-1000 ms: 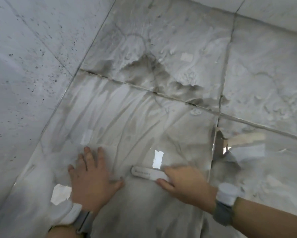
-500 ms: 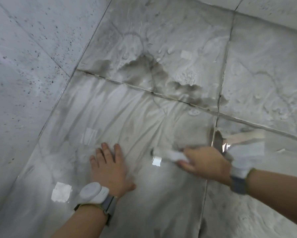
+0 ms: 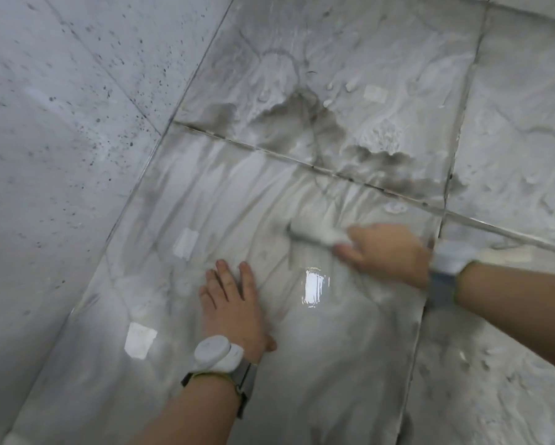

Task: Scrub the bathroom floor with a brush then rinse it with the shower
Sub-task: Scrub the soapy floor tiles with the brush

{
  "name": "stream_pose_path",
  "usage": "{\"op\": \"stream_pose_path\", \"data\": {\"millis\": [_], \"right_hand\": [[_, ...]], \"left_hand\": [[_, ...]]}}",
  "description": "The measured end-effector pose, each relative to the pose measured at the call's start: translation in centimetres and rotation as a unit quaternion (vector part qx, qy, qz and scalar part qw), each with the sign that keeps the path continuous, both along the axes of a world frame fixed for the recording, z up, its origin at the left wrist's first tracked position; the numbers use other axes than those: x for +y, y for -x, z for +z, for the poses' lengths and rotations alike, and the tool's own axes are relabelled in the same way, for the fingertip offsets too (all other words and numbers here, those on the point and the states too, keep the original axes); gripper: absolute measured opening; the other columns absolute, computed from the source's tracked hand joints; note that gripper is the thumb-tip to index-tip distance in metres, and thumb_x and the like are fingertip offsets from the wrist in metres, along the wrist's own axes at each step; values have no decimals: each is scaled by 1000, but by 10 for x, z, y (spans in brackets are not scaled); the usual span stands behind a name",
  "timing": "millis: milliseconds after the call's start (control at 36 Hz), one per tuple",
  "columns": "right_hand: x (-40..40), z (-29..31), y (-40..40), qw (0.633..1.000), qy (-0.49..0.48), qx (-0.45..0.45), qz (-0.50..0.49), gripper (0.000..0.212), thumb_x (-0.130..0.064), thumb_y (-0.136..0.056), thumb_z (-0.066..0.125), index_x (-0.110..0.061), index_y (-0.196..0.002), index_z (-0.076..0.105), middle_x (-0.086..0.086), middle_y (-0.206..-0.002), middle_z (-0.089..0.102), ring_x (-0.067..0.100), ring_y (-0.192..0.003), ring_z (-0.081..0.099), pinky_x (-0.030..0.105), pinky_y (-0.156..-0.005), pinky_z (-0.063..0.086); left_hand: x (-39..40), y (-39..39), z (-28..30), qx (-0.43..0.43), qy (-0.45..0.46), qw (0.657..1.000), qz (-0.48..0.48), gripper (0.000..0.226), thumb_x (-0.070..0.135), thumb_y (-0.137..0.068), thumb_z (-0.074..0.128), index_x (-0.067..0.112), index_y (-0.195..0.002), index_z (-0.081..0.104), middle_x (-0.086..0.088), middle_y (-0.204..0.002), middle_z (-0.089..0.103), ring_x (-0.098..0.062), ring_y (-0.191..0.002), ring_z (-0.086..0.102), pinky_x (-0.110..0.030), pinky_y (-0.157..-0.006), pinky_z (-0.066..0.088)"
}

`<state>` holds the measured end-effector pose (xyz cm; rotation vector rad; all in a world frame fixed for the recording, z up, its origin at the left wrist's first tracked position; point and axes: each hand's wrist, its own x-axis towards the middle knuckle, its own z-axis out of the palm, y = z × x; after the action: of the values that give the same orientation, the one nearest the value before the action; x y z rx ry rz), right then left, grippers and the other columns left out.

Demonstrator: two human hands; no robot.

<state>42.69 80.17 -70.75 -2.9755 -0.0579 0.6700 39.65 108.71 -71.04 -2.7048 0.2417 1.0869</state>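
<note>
Starting at nine o'clock, the speckled wall [image 3: 61, 130] meets the wet, soapy floor [image 3: 350, 364]. At six o'clock the left hand [image 3: 234, 303] lies flat on the tile, fingers straight and spread, bracing. At three o'clock the right hand [image 3: 385, 252] grips the white brush [image 3: 314, 234], which is blurred and pressed on the central tile. Grey dirty suds [image 3: 321, 123] sit at twelve o'clock, past the grout line [image 3: 301, 160]. Scrubbing looks well underway; the next stroke likely needs to reach into those suds. No shower is in view.
</note>
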Motion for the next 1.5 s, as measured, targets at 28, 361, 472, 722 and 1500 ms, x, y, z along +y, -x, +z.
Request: {"op": "stream_pose_path", "data": {"millis": [28,361,472,722,1500], "right_hand": [[-5,0,-17,998,-2,-2,-63,54,-75,-96,25,-26,-89,48,7,-102,70,30,-96,67,35,-71,41],[-9,0,-19,994,13,14,-104,66,-79,-92,19,-23,-95,55,10,-100,70,33,-97,68,40,-78,48],[-36,5,-18,982,41,-27,-184,69,-76,-94,21,-19,-91,61,12,-98,71,34,-94,67,39,-73,48],[-45,3,31,993,38,38,-101,64,-79,-92,20,-26,-97,56,4,-105,71,29,-99,67,38,-80,51],[-75,7,53,979,68,21,-189,71,-80,-89,13,-22,-91,55,12,-98,70,33,-93,67,42,-79,52]], "left_hand": [[1,0,0,1,3,1000,2,157,74,-65,78,9,-151,-36,-35,-156,-33,-52,-151,-16,-60,-124,-1],[5,2,-3,-6,22,1000,7,157,75,-65,78,11,-150,-38,-32,-157,-35,-51,-151,-19,-60,-122,-2],[4,2,-5,-10,22,1000,7,158,75,-63,78,11,-150,-38,-32,-156,-35,-51,-150,-19,-61,-123,-1],[3,2,-5,-16,10,1000,-1,159,78,-63,76,10,-150,-37,-34,-157,-32,-52,-151,-15,-62,-123,2],[-1,1,-1,2,-6,1000,-9,158,79,-64,75,8,-151,-36,-37,-157,-31,-54,-150,-14,-63,-123,5]]}}
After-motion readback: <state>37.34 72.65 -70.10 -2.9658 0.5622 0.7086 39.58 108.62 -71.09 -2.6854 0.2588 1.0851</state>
